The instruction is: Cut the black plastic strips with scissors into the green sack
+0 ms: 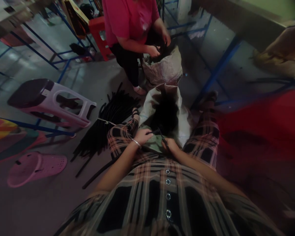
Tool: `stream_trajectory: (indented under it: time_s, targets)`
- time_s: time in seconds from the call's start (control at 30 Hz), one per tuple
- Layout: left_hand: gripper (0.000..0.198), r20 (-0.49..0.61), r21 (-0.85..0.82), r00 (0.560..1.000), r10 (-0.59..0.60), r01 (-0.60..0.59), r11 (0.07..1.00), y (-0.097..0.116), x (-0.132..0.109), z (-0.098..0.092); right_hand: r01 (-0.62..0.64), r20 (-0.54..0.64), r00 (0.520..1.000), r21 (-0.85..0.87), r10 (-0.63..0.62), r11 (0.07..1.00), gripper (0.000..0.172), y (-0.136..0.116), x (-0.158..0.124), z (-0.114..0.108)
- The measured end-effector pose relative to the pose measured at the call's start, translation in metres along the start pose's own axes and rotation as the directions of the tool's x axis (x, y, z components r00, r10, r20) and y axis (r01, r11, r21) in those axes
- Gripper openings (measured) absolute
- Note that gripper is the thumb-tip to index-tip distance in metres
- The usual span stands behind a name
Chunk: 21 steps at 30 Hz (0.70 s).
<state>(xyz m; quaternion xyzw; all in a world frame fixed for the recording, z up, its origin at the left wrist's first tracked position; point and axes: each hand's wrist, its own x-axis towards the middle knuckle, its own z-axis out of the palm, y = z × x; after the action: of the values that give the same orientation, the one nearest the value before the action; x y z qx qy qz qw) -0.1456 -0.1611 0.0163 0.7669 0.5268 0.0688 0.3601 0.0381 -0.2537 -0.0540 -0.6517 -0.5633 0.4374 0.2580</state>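
Note:
I sit with an open pale sack between my knees, full of dark black strips. My left hand, a bangle on its wrist, is closed round a thin black strip at the sack's near rim. My right hand is closed on the same strip's other end, close to my lap. A pile of long black strips lies on the floor to my left, touching my left knee.
A person in a pink shirt stands ahead, both hands in another crumpled sack. A tipped white stool and a pink clog lie at left. Blue metal frames and a red stool stand around.

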Motion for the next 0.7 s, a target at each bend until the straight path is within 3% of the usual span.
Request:
stream_trajectory:
  time_s: [0.3,0.47,0.7]
  targets:
    - [0.033,-0.087,-0.023,0.996,-0.002,-0.001,1.000,0.002,0.005,0.002,0.111,0.031,0.993,-0.034,-0.110,0.993,0.023,0.002,0.002,0.001]
    - [0.034,-0.044,-0.022,0.999,0.004,-0.005,1.000,0.012,0.006,0.010,0.126,0.104,0.987,-0.027,-0.123,0.992,0.020,0.000,0.002,0.002]
    - [0.030,-0.018,0.001,0.998,0.061,-0.061,0.998,0.017,0.003,0.019,0.147,0.119,0.983,-0.031,-0.142,0.989,0.019,-0.006,-0.001,-0.001]
